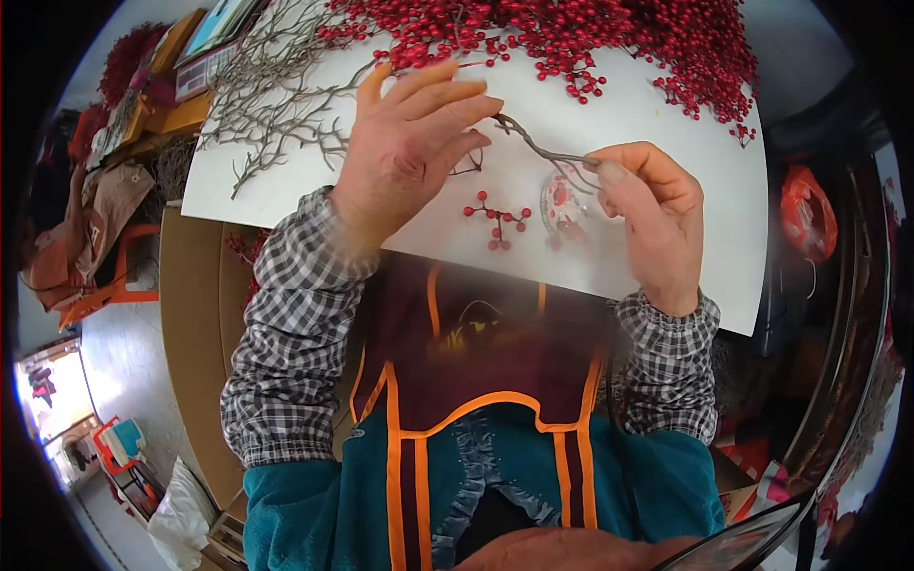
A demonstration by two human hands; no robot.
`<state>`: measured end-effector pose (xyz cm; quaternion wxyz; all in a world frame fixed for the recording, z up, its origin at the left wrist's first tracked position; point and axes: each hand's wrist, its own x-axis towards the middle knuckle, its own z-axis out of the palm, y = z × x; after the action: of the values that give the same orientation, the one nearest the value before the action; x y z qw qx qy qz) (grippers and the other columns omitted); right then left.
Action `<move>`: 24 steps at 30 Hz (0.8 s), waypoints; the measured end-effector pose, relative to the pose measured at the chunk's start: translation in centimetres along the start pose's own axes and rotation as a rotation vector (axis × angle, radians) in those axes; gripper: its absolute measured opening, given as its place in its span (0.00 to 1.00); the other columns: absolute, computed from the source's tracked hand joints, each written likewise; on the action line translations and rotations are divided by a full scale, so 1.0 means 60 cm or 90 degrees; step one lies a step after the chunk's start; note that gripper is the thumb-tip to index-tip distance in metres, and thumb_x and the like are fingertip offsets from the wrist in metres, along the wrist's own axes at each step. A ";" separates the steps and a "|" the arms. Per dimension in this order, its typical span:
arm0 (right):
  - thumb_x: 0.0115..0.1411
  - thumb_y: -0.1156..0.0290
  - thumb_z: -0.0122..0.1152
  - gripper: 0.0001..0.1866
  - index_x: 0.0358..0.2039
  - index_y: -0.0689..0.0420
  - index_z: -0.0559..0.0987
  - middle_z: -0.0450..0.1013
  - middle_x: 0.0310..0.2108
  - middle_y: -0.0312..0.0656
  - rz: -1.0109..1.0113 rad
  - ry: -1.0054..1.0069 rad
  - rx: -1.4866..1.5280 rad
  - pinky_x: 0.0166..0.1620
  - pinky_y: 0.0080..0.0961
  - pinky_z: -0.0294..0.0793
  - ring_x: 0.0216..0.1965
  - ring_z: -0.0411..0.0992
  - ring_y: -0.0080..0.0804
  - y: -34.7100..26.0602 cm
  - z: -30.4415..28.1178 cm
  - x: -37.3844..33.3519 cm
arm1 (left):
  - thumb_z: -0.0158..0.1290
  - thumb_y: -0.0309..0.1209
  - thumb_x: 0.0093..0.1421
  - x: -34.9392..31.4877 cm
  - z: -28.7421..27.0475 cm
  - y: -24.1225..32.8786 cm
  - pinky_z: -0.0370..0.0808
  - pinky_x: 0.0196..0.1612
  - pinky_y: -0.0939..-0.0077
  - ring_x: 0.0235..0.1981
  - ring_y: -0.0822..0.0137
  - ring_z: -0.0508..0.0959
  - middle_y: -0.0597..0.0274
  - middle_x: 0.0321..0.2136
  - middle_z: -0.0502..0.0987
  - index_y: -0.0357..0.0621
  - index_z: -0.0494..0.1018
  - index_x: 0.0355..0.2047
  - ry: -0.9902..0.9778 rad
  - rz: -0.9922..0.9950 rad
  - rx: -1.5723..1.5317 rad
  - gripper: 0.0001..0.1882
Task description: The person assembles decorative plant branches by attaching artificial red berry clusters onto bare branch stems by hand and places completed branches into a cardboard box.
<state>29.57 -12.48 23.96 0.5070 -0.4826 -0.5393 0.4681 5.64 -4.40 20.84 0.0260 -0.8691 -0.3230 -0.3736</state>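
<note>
My right hand (657, 214) pinches one end of a bare, forked grey-brown artificial twig (538, 147) between thumb and fingers. The twig slants up to the left, its other end by the fingertips of my left hand (409, 143). The fingers of my left hand are stretched out and spread; whether they touch the twig is hard to see. On the white table below lies a small sprig of red berries (497, 217). A small clear piece with red marks (562, 205) sits beside it, partly blurred.
Red berry branches (571, 38) are heaped along the far side of the table (666, 143). Several bare twigs (271, 105) lie at the far left. A cardboard box (195, 333) stands left of the table, and a red plastic bag (807, 214) hangs at the right.
</note>
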 end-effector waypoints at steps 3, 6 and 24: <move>0.64 0.69 0.55 0.12 0.39 0.66 0.80 0.72 0.25 0.33 -0.008 -0.001 0.011 0.33 0.13 0.65 0.28 0.65 0.13 0.000 -0.019 -0.005 | 0.61 0.25 0.51 0.016 0.021 0.005 0.65 0.56 0.61 0.42 0.61 0.77 0.64 0.36 0.80 0.49 0.78 0.42 -0.001 0.009 -0.052 0.15; 0.68 0.62 0.52 0.18 0.42 0.67 0.79 0.69 0.23 0.32 -0.059 -0.010 0.130 0.32 0.13 0.64 0.27 0.63 0.15 0.008 -0.033 -0.008 | 0.58 0.21 0.55 0.036 0.025 0.000 0.73 0.43 0.72 0.36 0.61 0.78 0.60 0.33 0.79 0.43 0.79 0.37 0.065 -0.005 -0.050 0.09; 0.63 0.75 0.56 0.12 0.47 0.63 0.78 0.74 0.34 0.34 -0.136 -0.021 0.043 0.34 0.14 0.68 0.28 0.67 0.15 0.004 -0.003 0.042 | 0.54 0.17 0.58 0.032 0.060 0.028 0.74 0.39 0.77 0.35 0.66 0.76 0.57 0.36 0.75 0.37 0.77 0.40 0.033 -0.103 -0.349 0.09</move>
<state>29.70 -9.92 23.99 0.5610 -0.3971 -0.5797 0.4376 9.89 -3.65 19.85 -0.2315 -0.8051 -0.2778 -0.4702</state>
